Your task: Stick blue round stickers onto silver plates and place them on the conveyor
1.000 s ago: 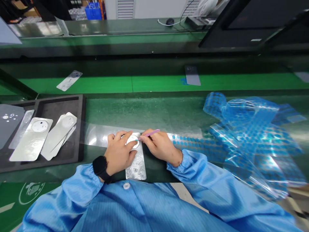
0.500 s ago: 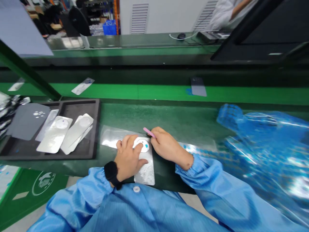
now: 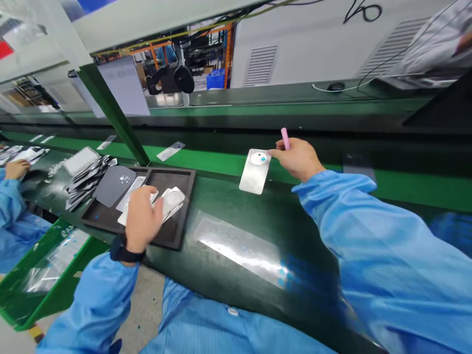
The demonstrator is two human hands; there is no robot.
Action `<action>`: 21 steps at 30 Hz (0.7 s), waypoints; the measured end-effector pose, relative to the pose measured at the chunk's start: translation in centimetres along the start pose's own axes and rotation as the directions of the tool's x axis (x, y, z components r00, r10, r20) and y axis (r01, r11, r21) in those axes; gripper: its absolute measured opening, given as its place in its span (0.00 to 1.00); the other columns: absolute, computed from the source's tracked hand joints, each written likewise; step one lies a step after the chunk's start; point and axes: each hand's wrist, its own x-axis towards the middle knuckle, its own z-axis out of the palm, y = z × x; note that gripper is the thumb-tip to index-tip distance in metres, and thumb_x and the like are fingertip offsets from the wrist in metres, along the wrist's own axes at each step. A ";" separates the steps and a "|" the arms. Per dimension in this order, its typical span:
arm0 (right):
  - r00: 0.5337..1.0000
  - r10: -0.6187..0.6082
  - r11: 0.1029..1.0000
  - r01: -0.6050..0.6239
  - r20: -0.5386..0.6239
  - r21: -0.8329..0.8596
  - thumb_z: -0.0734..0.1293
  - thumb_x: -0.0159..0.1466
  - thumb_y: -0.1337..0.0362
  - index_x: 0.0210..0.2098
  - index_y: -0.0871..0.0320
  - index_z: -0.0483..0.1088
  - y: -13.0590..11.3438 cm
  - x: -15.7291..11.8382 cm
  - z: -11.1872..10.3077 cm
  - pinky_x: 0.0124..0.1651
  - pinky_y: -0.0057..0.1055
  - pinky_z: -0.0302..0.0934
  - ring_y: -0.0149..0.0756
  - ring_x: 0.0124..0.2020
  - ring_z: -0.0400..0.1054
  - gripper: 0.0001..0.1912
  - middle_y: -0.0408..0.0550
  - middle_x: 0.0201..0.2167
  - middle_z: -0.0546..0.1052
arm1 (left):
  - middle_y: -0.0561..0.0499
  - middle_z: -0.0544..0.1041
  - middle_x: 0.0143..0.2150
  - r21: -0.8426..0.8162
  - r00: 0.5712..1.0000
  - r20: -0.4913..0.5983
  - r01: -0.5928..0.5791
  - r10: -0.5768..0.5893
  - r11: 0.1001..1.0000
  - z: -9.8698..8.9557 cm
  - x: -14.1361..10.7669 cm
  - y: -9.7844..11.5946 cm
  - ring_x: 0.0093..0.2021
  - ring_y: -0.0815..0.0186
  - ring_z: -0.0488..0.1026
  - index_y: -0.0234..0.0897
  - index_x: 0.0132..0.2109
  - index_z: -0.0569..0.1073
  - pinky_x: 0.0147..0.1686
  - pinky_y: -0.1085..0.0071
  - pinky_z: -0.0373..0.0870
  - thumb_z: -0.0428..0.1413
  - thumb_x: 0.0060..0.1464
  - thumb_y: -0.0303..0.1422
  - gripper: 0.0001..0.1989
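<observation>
My right hand (image 3: 299, 158) is closed around a slim pink stick (image 3: 285, 138), whose end sticks up past the fingers. Its fingertips also pinch the upper right corner of a white phone back panel (image 3: 255, 174), which has a round camera area with a small blue dot. That panel is over the edge of the green strip. On the left, my left hand (image 3: 143, 216) reaches over the dark tray (image 3: 180, 216), thumb and fingers apart. Under and beside it lie white phone back panels (image 3: 173, 199); whether the fingertips touch one cannot be made out.
A clear film strip (image 3: 236, 243) lies on the green table. Stacked panels (image 3: 86, 179) and a grey sheet (image 3: 114, 184) are at the left, near a green bin (image 3: 40, 300). A co-worker's hand (image 3: 16, 168) is at far left. A green post (image 3: 110, 115) rises behind the tray.
My right hand has carried the panel and pink stick away from the table's front edge to the back strip. My left hand has let go of the panel and moved left to the tray.
</observation>
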 end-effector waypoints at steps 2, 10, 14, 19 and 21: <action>0.998 -0.042 0.999 0.041 -0.057 -0.021 0.71 0.49 0.62 0.31 0.58 0.71 -0.2 0.4 0.0 0.36 0.36 0.63 0.40 0.31 0.68 0.10 0.47 0.29 0.74 | 0.46 0.75 0.41 0.108 0.949 0.245 0.176 -0.197 0.979 -0.4 1.9 -2.7 0.40 0.57 0.74 0.38 0.43 0.66 0.44 0.63 0.68 0.53 0.53 0.38 0.12; 0.982 -0.006 0.998 0.018 0.190 -0.060 0.71 0.50 0.57 0.33 0.58 0.74 2.0 -9.5 -4.2 0.28 0.32 0.57 0.34 0.22 0.63 0.14 0.41 0.20 0.70 | 0.44 0.77 0.47 0.232 0.760 0.611 0.094 -0.221 0.968 3.3 2.9 -3.4 0.49 0.53 0.74 0.37 0.49 0.67 0.46 0.65 0.67 0.62 0.44 0.39 0.25; 0.974 0.103 0.994 -0.110 0.204 0.026 0.70 0.51 0.54 0.35 0.59 0.74 3.7 -12.6 -6.8 0.24 0.29 0.53 0.30 0.20 0.59 0.16 0.39 0.18 0.67 | 0.40 0.75 0.52 0.261 0.733 0.641 0.070 -0.227 0.963 2.8 3.9 -3.3 0.52 0.51 0.73 0.36 0.54 0.64 0.49 0.65 0.67 0.61 0.45 0.41 0.30; 0.947 0.179 0.925 -0.255 0.268 0.282 0.70 0.50 0.57 0.34 0.60 0.73 5.0 -15.0 -7.8 0.23 0.28 0.52 0.29 0.20 0.58 0.15 0.39 0.19 0.66 | 0.37 0.75 0.50 0.346 0.754 0.623 -0.026 -0.209 0.938 1.9 5.0 -3.3 0.49 0.50 0.73 0.31 0.57 0.62 0.46 0.63 0.68 0.58 0.47 0.43 0.33; 0.938 0.188 0.854 -0.303 0.292 0.424 0.69 0.50 0.57 0.30 0.60 0.73 5.3 -15.6 -7.7 0.24 0.29 0.53 0.29 0.20 0.59 0.13 0.40 0.19 0.67 | 0.40 0.76 0.43 0.357 0.824 0.522 0.023 -0.219 0.934 1.8 5.5 -3.8 0.44 0.50 0.74 0.32 0.52 0.66 0.43 0.61 0.69 0.59 0.45 0.43 0.29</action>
